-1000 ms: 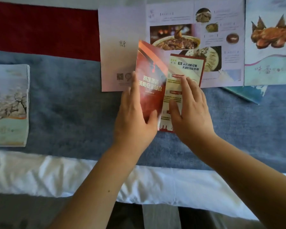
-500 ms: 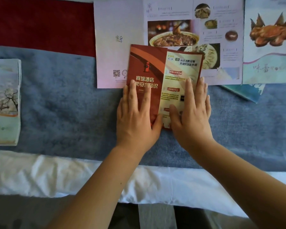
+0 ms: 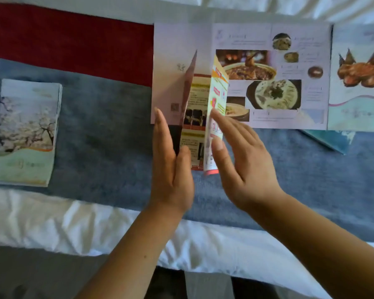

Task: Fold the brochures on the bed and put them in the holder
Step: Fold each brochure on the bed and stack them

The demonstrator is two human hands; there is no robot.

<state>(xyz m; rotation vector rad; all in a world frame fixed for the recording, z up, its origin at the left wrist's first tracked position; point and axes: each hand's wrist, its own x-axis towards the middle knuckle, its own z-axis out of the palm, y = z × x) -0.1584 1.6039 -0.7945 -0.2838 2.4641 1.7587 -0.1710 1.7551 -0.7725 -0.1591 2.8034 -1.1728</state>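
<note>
On bed, hands — left (image 3: 171, 167), right (image 3: 242, 160) — flat-fingered, tilting up red brochure (image 3: 200, 117) side panels.

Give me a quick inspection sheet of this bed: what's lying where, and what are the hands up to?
Surface: blue blanket with a red band behind and white sheet in front.
Job's things: orange brochure partly open, side panels standing up; food brochure spread flat behind; folded brochures stacked far left; holder not seen.
Clutter: teal leaflet poking out at right.
Grippers: left hand and right hand flank the orange brochure, fingers straight.
Cables: nothing seen.
Surroundings: dark floor below.
</note>
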